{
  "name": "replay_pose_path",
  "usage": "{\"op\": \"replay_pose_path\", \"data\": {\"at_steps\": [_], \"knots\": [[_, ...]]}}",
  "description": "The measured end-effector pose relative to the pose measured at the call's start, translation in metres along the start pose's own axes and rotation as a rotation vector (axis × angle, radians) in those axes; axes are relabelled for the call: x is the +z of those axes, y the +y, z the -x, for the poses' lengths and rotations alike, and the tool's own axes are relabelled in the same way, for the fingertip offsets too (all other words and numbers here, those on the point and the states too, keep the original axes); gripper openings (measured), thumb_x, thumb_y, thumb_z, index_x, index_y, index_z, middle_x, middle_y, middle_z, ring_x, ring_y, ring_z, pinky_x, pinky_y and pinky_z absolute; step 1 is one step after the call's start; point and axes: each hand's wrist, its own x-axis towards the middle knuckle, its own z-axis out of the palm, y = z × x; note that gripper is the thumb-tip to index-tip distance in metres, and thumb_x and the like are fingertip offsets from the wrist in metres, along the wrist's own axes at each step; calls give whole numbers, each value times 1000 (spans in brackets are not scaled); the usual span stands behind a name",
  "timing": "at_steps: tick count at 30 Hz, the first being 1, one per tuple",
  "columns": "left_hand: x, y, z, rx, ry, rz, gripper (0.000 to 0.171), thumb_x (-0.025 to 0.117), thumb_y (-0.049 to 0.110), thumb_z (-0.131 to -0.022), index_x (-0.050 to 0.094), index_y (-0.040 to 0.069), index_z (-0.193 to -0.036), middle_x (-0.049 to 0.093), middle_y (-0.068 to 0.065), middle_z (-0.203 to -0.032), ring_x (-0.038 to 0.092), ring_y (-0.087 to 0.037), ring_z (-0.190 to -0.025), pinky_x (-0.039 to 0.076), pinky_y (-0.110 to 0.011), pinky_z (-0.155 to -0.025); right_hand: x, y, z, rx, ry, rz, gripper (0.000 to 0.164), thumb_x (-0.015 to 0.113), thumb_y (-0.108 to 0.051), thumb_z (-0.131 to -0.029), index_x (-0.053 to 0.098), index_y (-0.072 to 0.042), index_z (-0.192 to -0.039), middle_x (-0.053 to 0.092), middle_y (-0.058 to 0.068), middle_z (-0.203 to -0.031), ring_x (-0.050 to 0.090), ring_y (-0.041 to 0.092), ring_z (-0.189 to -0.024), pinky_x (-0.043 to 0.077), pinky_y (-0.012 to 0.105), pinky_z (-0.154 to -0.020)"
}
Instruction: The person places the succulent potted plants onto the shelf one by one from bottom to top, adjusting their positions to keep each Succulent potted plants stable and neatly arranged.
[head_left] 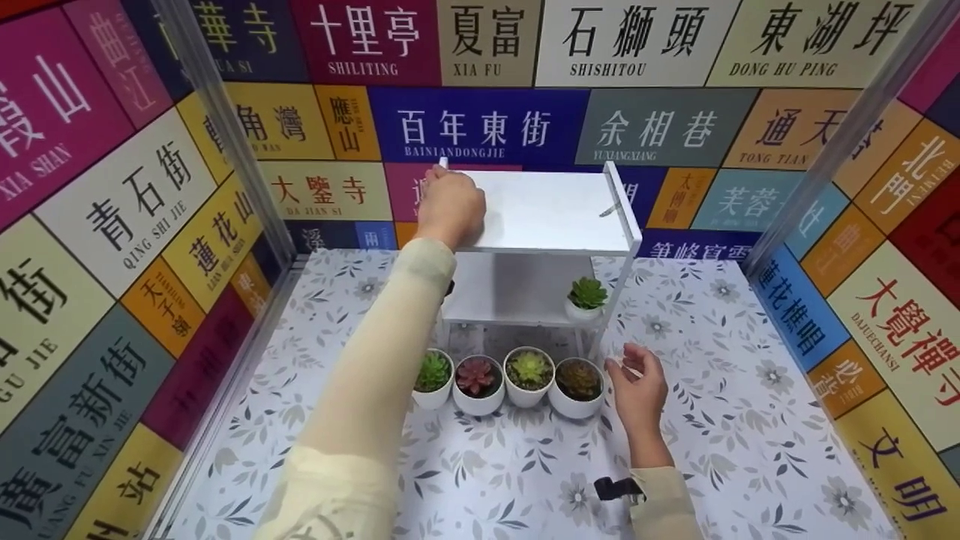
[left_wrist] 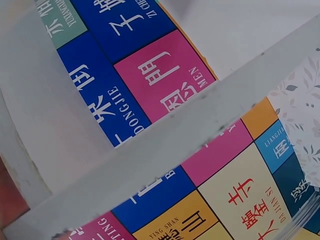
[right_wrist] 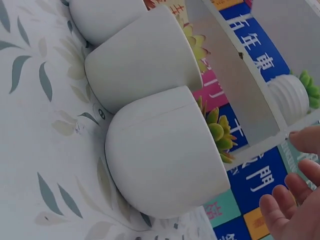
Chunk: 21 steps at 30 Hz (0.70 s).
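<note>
A white two-tier shelf [head_left: 540, 210] stands at the back of the table. My left hand [head_left: 452, 206] grips its upper left end, the fingers curled at the side rail [left_wrist: 165, 130] and partly hidden. On the lower tier, at the right, sits a green succulent [head_left: 586, 294] in a small white pot. My right hand [head_left: 639, 382] is relaxed with nothing in it, just right of the pot with the brownish succulent [head_left: 578, 380]. The right wrist view shows its fingers spread loosely beside the shelf's edge, near that white pot [right_wrist: 165, 155].
In front of the shelf, a row of white pots holds a green succulent [head_left: 432, 371], a dark red succulent [head_left: 478, 376] and a yellow-green succulent [head_left: 529, 369] left of the brownish one. A leaf-patterned cloth [head_left: 510, 472] covers the table. Sign-printed walls [head_left: 480, 127] enclose it.
</note>
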Motion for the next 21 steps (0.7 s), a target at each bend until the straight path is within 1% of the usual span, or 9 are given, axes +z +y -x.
{"op": "replay_pose_path", "data": {"at_steps": [1,3,6,8,10,12,14,17,21], "knots": [[0,-1,0,12,2,-21,66,32,30,-114,29,-20,-157,28,-40,-166,28,-53,-158,24,-56,-132,1,2,1,9,-1,-15,34,78,-6,-96,68,1,-128,69,19,-128,66,11,-108,61,33,-100],[1,-3,1,38,9,-65,65,33,27,-112,32,-22,-155,30,-42,-164,30,-56,-157,26,-58,-131,2,6,4,25,-2,-44,35,78,-6,-96,67,3,-128,68,21,-129,67,12,-109,60,22,-96],[1,-4,2,65,17,-83,64,35,25,-111,35,-23,-153,32,-45,-162,31,-58,-155,27,-60,-131,3,13,10,42,-13,-63,38,78,-5,-96,66,4,-130,67,24,-131,67,22,-113,56,10,-91],[2,-4,2,54,13,-64,65,33,27,-112,32,-23,-154,31,-44,-163,30,-58,-156,26,-60,-131,3,17,13,45,-23,-66,40,78,-5,-95,66,4,-132,66,25,-132,67,24,-115,56,12,-92],[2,-3,1,41,8,-47,67,32,28,-112,31,-23,-155,29,-44,-164,29,-56,-157,25,-59,-132,4,21,15,47,-39,-73,43,80,-6,-95,65,4,-134,66,24,-135,66,18,-114,57,15,-95],[2,-3,1,42,3,-62,66,31,29,-113,32,-22,-155,30,-43,-164,28,-56,-157,24,-58,-133,4,23,18,52,-62,-94,46,81,-7,-94,64,4,-136,65,22,-137,64,13,-115,58,19,-98],[1,-2,1,45,1,-89,66,30,30,-113,32,-22,-155,31,-42,-164,29,-55,-157,24,-58,-133,5,24,20,56,-86,-111,50,81,-8,-94,62,4,-139,63,22,-140,63,13,-117,57,21,-101],[1,-1,0,51,-1,-116,66,30,30,-113,35,-21,-155,32,-41,-164,30,-55,-157,25,-59,-132,7,23,24,68,-112,-125,54,81,-5,-93,59,4,-142,60,22,-144,60,25,-126,55,29,-109],[0,0,0,54,-5,-100,65,31,29,-113,34,-20,-155,30,-41,-165,29,-56,-157,25,-59,-132,10,16,30,73,-126,-131,59,80,3,-90,56,9,-143,55,27,-145,55,41,-134,48,52,-118]]}}
